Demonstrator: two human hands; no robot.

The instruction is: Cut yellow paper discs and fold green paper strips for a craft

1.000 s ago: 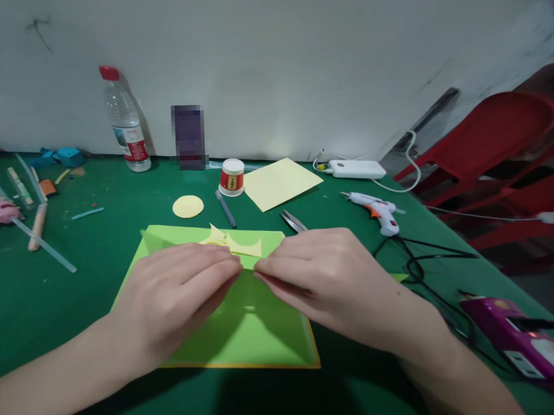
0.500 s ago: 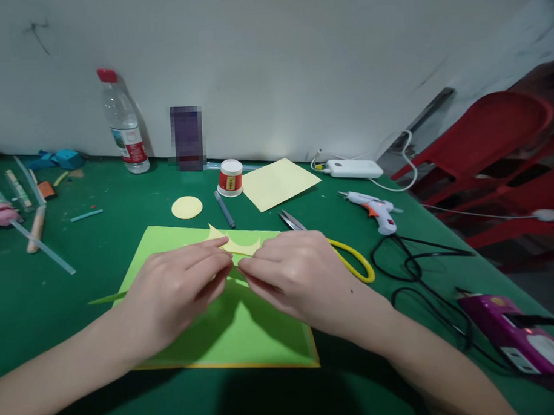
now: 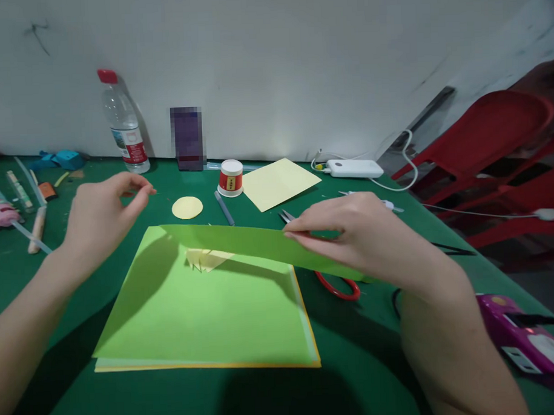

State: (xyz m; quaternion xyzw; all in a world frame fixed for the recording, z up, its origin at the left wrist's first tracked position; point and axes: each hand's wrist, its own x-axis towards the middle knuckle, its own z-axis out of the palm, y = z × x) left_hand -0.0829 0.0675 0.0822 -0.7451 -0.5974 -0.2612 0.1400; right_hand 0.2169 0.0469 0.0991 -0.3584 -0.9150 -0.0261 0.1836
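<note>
My right hand (image 3: pixel 350 229) pinches a long green paper strip (image 3: pixel 242 238) between thumb and fingers, holding it on edge above the green paper stack (image 3: pixel 199 319). My left hand (image 3: pixel 109 213) is raised on the left, apart from the strip, with thumb and fingertips close together. Whether it holds anything small, I cannot tell. Under the strip, a pale yellow cut-paper piece with pointed ends (image 3: pixel 203 259) rests on the stack, partly hidden. Scissors (image 3: pixel 341 288) lie beneath my right hand, showing blade tips and a red handle loop. A pale yellow paper disc (image 3: pixel 187 207) lies beyond the stack.
At the back are a water bottle (image 3: pixel 129 137), a red-and-white tub (image 3: pixel 231 179), a grey pen (image 3: pixel 224 208) and a pale yellow sheet (image 3: pixel 280 183). Right are a white power strip (image 3: pixel 355 168), a partly covered glue gun (image 3: pixel 388 205) and a purple device (image 3: pixel 512 326). Glue sticks lie left.
My hands have moved apart from the middle of the stack: left hand up and left, right hand rightward with the green strip. The yellow cut piece now lies below the strip.
</note>
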